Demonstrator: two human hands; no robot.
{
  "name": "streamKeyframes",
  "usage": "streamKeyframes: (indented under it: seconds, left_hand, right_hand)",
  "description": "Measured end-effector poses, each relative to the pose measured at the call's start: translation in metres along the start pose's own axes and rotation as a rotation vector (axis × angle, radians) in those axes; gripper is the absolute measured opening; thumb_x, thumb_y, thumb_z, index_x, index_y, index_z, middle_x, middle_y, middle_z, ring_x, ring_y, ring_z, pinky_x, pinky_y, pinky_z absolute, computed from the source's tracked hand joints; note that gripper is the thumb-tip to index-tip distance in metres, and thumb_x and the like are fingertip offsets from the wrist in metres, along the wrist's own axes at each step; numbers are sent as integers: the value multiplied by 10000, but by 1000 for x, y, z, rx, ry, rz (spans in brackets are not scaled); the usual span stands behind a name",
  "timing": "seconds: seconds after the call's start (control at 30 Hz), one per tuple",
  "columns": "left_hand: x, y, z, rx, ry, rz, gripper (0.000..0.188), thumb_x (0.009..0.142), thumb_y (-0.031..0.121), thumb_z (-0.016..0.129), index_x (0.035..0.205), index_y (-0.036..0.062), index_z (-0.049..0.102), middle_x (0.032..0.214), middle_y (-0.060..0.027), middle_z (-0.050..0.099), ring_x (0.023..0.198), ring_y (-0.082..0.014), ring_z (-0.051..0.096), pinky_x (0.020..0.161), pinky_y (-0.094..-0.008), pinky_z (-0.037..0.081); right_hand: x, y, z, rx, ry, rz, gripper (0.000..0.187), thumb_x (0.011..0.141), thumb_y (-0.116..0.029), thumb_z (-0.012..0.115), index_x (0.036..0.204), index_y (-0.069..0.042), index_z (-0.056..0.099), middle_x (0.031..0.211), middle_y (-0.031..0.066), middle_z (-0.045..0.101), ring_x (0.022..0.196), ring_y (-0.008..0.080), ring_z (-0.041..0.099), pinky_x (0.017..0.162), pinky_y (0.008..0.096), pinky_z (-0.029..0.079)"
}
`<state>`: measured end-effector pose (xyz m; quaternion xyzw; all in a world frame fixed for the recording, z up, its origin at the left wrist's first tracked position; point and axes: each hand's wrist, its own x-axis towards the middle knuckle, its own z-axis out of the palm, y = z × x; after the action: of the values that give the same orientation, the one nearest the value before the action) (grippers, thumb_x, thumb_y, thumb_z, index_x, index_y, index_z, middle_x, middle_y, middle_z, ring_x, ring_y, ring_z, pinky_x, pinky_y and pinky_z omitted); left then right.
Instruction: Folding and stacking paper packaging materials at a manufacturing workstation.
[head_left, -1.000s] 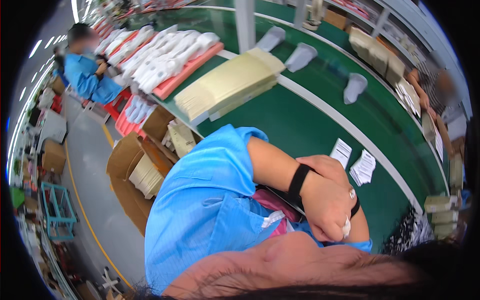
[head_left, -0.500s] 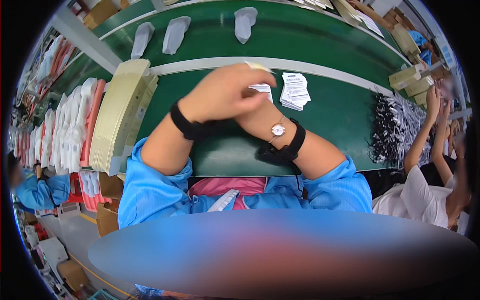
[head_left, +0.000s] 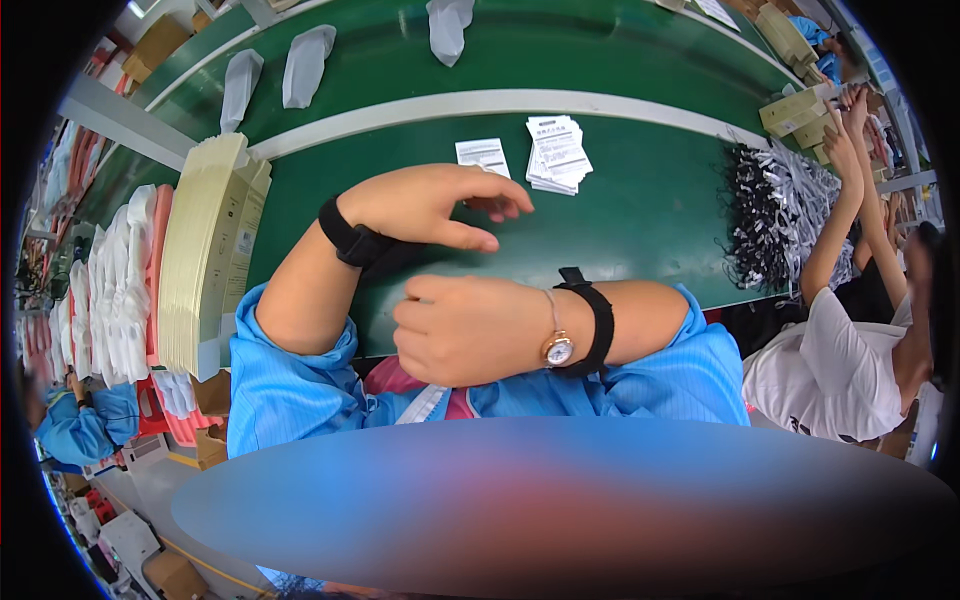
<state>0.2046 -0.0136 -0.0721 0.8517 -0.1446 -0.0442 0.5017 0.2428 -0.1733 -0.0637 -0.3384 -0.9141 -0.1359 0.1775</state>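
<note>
My left hand (head_left: 432,205) is over the green bench, its fingers loosely bent and apart, with nothing visible in them. Just beyond its knuckles lies a white printed leaflet (head_left: 484,155). A loose stack of similar leaflets (head_left: 556,155) sits to the right of that one. Nearer my body, at the bench's front edge, my right hand (head_left: 465,328) is closed with its back toward me. Its curled fingers hide whatever they may hold. Both wrists wear black straps, and a small watch (head_left: 558,349) is on the right one.
Folded cream boxes (head_left: 205,255) stand at the left, beside pink trays of white-wrapped items (head_left: 125,280). A heap of black and white cords (head_left: 775,225) lies to the right, near a co-worker's raised arms (head_left: 850,190). Beyond a pale rail (head_left: 500,100) are several translucent bags (head_left: 309,66).
My right hand has come back from beyond the left wrist to near my body. The cream thing at the hands is out of sight. The view has shifted slightly, and the single leaflet shows more fully.
</note>
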Motion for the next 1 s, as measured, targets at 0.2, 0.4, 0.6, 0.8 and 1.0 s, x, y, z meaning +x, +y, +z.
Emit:
streamKeyframes:
  seconds: [0.2,0.4,0.6,0.8,1.0]
  left_hand:
    - [15,12,29,14,-132,149,449,782,81,711,1207,79,566,1069,-82,632,975,-228,611,831,-326,486]
    - [20,0,44,57,-38,338,295,785,61,693,1073,96,642,1016,-83,654,934,-264,622,794,-341,495]
    - [17,-6,48,315,121,479,179,780,48,665,949,105,682,955,-65,677,860,-243,645,728,-336,510]
    - [19,-16,39,434,209,580,185,774,56,653,949,107,681,913,-60,683,795,-240,654,671,-337,519]
    - [20,-5,41,496,246,654,186,779,53,647,955,101,681,888,-66,686,784,-247,659,664,-338,520]
  right_hand:
    - [5,-10,14,54,144,-153,130,661,-221,578,643,-103,524,642,-13,473,659,161,495,636,278,380]
    - [6,-14,20,87,143,-168,115,705,-213,595,638,-121,580,657,-23,542,666,147,530,630,278,390]
    - [7,-15,32,149,229,-198,128,696,-203,576,651,-103,509,645,-8,479,654,161,490,647,281,389]
    - [7,-12,35,178,215,-201,128,702,-194,574,648,-103,502,643,-5,480,648,163,487,641,285,389]
    - [7,-13,33,195,204,-195,126,705,-191,577,649,-104,505,642,-4,484,645,162,488,630,289,386]
